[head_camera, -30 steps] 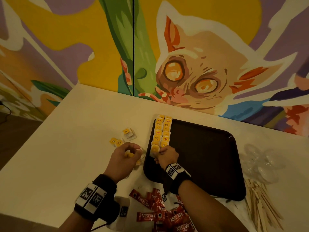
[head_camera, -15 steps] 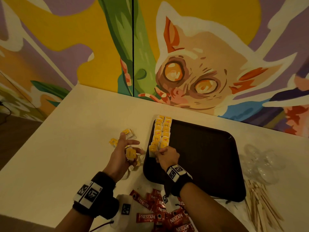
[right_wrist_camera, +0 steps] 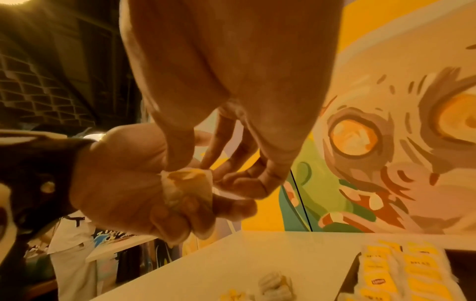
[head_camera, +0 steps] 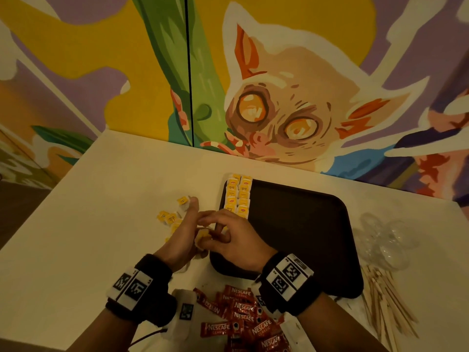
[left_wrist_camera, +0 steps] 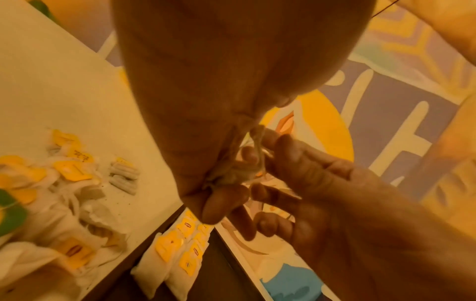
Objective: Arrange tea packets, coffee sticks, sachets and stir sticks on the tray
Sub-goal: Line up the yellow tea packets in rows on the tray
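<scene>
Loose tea bags (head_camera: 170, 217): a small scatter with yellow tags on the white table (head_camera: 76, 224), left of the tray and not yet placed.
Left hand (head_camera: 181, 237): raised just left of the tray's near-left corner, fingers stretched forward, a tea bag (right_wrist_camera: 188, 189) lying in the palm; how firmly it grips cannot be told.
Right hand (head_camera: 233, 237): meets the left, its fingertips (right_wrist_camera: 242, 181) curled narrow on the edge or string of that same bag; the left wrist view shows a thread pinched between them.
Tray (head_camera: 304, 237): dark, with two neat columns of tea bags (head_camera: 238, 196) along its left edge; the rest of it bare.
Coffee sticks (head_camera: 241, 318): red heap on the table below the tray, untouched.
Stir sticks (head_camera: 383, 298): wooden pile at the right, off the tray.
Step in hand: likely straightening or passing one bag from left to right, to extend the columns toward the near end.
Next move: calls for a light pinch and a flat set-down against the last bag, tag up, without nudging the row.
Hard to make out: the near end of the columns is hidden behind the hands; the clear items (head_camera: 380, 240) right of the tray are too faint to identify; sachets cannot be picked out.
</scene>
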`<state>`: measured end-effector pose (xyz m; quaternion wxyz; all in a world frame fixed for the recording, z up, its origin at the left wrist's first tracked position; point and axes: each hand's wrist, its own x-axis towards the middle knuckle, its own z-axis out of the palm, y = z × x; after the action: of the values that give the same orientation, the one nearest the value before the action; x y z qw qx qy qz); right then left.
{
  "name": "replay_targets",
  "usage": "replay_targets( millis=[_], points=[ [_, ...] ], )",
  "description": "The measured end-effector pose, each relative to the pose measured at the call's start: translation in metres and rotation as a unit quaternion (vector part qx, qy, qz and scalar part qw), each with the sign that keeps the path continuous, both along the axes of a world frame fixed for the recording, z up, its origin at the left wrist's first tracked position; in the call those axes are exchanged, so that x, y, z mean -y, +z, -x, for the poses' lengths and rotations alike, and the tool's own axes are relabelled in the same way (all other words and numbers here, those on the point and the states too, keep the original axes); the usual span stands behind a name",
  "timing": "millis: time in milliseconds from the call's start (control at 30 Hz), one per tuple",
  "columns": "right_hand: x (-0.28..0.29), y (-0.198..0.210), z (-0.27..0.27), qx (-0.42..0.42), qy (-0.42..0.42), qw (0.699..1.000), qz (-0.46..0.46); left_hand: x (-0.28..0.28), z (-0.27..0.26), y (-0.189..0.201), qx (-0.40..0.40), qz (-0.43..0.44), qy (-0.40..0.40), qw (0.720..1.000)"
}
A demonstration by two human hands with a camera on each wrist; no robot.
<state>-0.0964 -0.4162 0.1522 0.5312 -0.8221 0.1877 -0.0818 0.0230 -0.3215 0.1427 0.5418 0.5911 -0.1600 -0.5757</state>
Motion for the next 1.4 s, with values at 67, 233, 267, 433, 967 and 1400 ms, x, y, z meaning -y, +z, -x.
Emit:
replay_targets(
  millis=[67, 233, 267, 433, 967, 1400],
  points=[
    [0.000, 0.000, 0.001, -0.005, -0.001, 1.000, 0.028, 0.000, 0.000, 0.001, 0.010, -0.015, 0.002, 1.000],
    [0.001, -0.003, 0.008, 0.009, -0.050, 0.999, 0.005, -0.003, -0.002, 0.006, 0.010, -0.003, 0.015, 1.000],
    [0.002, -0.003, 0.009, 0.014, -0.060, 0.998, -0.008, -0.004, -0.002, 0.008, 0.009, 0.003, 0.018, 1.000],
    [0.006, 0.000, 0.017, 0.047, -0.106, 0.991, -0.066, -0.009, -0.004, 0.012, 0.019, 0.053, 0.016, 0.998],
    [0.012, 0.011, 0.027, 0.107, -0.131, 0.970, -0.174, -0.010, -0.003, 0.018, 0.347, 0.158, 0.018, 0.924],
    [0.019, 0.017, 0.033, 0.089, -0.113, 0.984, -0.102, -0.012, -0.010, 0.016, 0.437, 0.151, -0.041, 0.886]
  ],
)
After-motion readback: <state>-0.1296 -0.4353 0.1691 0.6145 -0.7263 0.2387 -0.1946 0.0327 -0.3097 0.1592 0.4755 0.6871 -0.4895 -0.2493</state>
